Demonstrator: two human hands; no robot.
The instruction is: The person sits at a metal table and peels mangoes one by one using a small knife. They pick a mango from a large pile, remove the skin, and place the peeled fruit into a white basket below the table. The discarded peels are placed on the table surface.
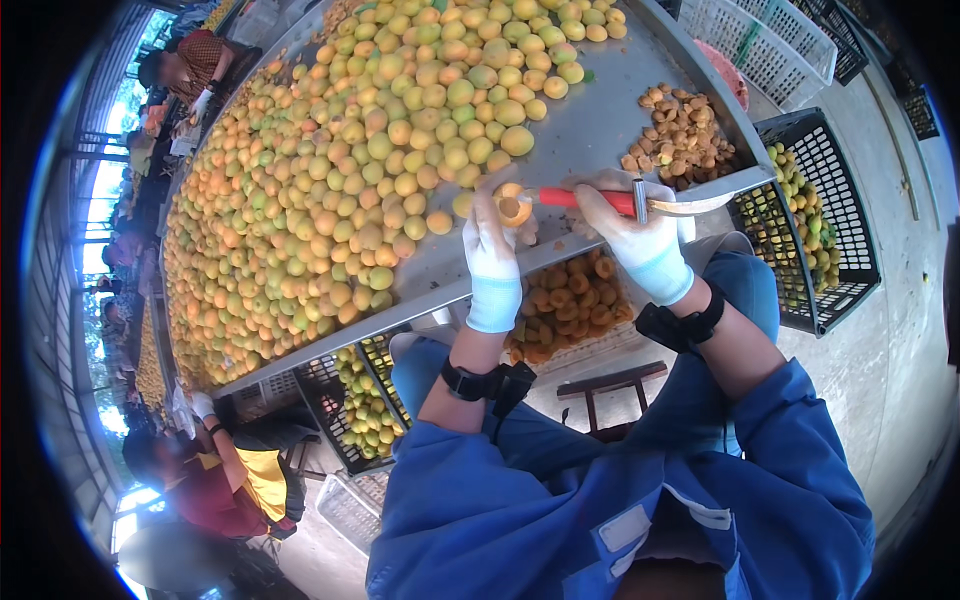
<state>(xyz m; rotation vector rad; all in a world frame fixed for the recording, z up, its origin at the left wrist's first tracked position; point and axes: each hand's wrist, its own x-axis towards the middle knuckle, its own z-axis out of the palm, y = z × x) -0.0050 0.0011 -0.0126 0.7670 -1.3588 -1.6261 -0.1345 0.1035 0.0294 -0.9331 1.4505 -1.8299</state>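
My left hand (491,229), in a white glove with a pale blue cuff, holds a cut-open apricot (513,205) above the near rim of a metal table (559,251). In my gloved right hand (630,225) is a red-handled pitting tool (556,197); its metal tip meets the apricot. A curved, pale piece (694,205) sticks out to the right of that hand, beside a short metal crosspiece. Whole apricots (360,150) cover the table's left and middle. Brown apricot stones (684,135) lie heaped in its right corner.
Below the rim, between my knees, a crate holds apricot halves (574,300). Black plastic crates of greenish apricots stand at right (832,195) and lower left (330,412). White crates (765,52) are at upper right. A co-worker (225,480) sits at lower left; more people are farther off.
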